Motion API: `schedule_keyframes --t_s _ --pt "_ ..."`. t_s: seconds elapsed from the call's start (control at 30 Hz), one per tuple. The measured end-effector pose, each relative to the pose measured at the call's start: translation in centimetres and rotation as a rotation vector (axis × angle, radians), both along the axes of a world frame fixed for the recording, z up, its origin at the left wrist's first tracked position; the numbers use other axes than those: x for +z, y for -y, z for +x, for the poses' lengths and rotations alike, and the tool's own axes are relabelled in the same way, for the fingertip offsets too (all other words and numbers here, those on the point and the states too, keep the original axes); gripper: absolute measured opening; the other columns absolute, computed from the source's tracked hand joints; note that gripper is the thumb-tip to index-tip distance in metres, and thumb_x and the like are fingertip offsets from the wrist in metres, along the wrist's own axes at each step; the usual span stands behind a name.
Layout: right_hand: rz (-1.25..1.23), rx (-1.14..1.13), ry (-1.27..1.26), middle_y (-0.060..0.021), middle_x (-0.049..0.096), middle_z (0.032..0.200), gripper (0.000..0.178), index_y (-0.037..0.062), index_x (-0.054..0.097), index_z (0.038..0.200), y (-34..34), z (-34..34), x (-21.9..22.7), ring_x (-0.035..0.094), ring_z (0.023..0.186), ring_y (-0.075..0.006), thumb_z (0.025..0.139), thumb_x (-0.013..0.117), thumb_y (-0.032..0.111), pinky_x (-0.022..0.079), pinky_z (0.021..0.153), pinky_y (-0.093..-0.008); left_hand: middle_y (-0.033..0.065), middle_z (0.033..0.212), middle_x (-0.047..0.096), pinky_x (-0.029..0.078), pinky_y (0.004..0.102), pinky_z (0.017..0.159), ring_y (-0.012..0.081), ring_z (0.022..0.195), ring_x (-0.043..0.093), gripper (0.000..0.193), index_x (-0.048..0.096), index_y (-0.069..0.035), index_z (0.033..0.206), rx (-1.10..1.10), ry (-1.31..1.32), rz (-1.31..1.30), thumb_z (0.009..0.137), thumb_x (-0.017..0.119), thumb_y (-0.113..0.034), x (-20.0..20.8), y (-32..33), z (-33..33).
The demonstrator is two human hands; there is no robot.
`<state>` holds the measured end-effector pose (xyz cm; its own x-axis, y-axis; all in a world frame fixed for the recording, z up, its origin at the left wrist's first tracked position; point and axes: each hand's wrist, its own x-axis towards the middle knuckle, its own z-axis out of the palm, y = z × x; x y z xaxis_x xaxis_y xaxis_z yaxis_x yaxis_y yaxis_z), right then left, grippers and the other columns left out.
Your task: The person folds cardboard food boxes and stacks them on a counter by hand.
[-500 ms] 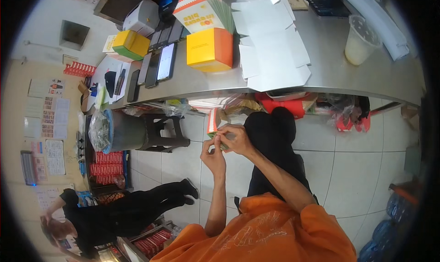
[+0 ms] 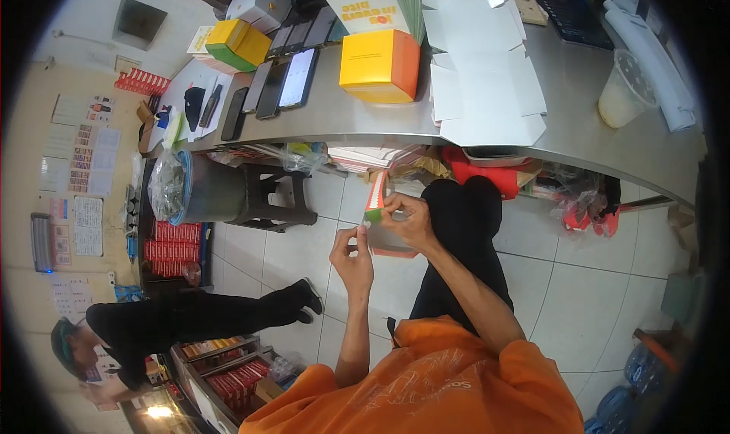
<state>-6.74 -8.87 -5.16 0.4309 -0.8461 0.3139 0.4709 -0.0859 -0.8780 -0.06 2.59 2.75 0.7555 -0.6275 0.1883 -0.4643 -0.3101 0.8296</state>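
In front of my lap is a partly folded paper carton [image 2: 375, 197] in orange, white and green, held between thumb and fingers of my right hand [image 2: 409, 221]. An orange-edged flap of it shows below that hand. My left hand [image 2: 352, 265] is pinched closed, its fingertips at the carton's lower green corner. A small pale bit shows at those fingertips, too small to name. On the steel table above stand a yellow and orange folded box [image 2: 372, 65], a stack of printed carton blanks [image 2: 369, 8] and white unfolded blanks [image 2: 487, 77].
Several phones [image 2: 298, 77] lie left of the box. At the right are a plastic cup [image 2: 625, 92] and a white roll [image 2: 646, 61]. A dark stool [image 2: 277, 198] and grey bin [image 2: 209, 187] stand below the table. Another person [image 2: 167, 327] in black is at lower left.
The carton has turned and shows more of its green end. My left hand has drawn slightly down from my right. The other person has shifted, arms now lowered. The view has moved a little.
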Motion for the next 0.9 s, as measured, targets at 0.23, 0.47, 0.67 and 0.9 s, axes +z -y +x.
schedule_keyframes --t_s 0.23,0.47,0.67,0.9 --pt "-0.101 -0.067 -0.084 -0.0067 0.065 0.077 0.017 -0.0003 0.055 0.076 -0.9 -0.2 1.4 0.061 0.070 -0.0112 0.075 0.071 -0.004 0.052 0.067 -0.0283 0.0027 0.081 0.060 0.046 0.0239 0.059 0.0106 0.073 0.055 0.017 0.070 0.000 0.090 -0.045 0.009 -0.043 0.094 0.066 -0.017 0.4 0.3 -0.2" --pt "-0.259 0.049 -0.080 -0.0104 0.068 0.086 0.012 -0.0023 0.061 0.085 -0.6 -0.3 1.7 0.067 0.077 -0.0204 0.079 0.071 -0.002 0.053 0.070 -0.0296 0.0028 0.080 0.059 0.043 0.0243 0.057 0.0097 0.072 0.055 0.017 0.071 -0.001 0.089 -0.037 0.058 -0.071 0.093 0.068 -0.017 -0.1 0.8 0.3" --pt "-0.252 0.060 -0.077 -0.0135 0.070 0.091 0.009 -0.0031 0.065 0.092 -0.8 -0.2 1.7 0.069 0.080 -0.0255 0.084 0.068 0.000 0.054 0.072 -0.0328 0.0049 0.084 0.060 0.044 0.0289 0.061 0.0138 0.077 0.055 0.019 0.070 0.000 0.090 -0.037 0.040 -0.034 0.095 0.065 -0.017 -0.3 1.0 0.3" --pt "0.118 0.464 -0.104 -0.0102 0.068 0.106 0.032 -0.0014 0.065 0.117 -1.0 0.5 -0.6 0.065 0.100 -0.0186 0.102 0.051 0.024 0.051 0.089 -0.0322 0.0274 0.130 0.057 0.051 0.0350 0.094 0.0289 0.127 0.052 0.031 0.066 0.005 0.118 -0.012 0.071 0.019 0.096 0.063 -0.017 -2.8 0.2 1.0"
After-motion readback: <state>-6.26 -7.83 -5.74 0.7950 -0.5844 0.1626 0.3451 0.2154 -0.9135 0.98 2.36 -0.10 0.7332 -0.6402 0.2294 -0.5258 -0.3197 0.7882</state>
